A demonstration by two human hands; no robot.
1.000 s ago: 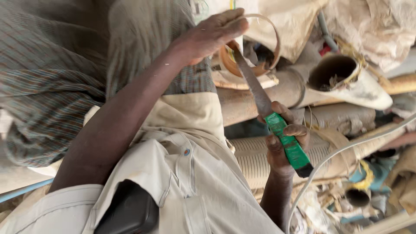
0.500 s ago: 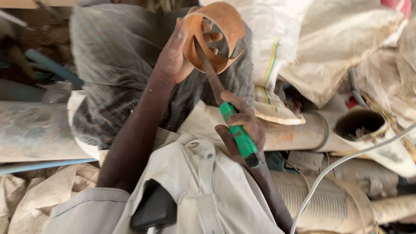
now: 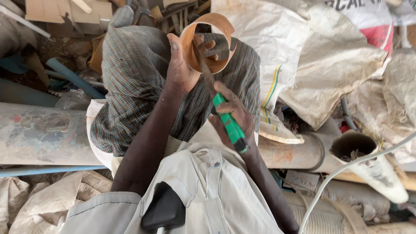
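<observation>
- The right hand (image 3: 234,113) is clenched around the green plastic handle (image 3: 230,125) of a dark metal file, just below the ring.
- The left hand (image 3: 184,65) grips the short orange-brown pipe ring (image 3: 207,42) by its left wall, fingers inside.
- The file blade (image 3: 203,65) runs up through the ring.
- Behind the ring lie white woven sacks (image 3: 303,56).

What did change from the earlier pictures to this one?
The left hand lifted the orange ring up and leftward in view; the green-handled blade, in the right hand, rose with it and now passes through the ring. Both grips stayed as they were.
</observation>
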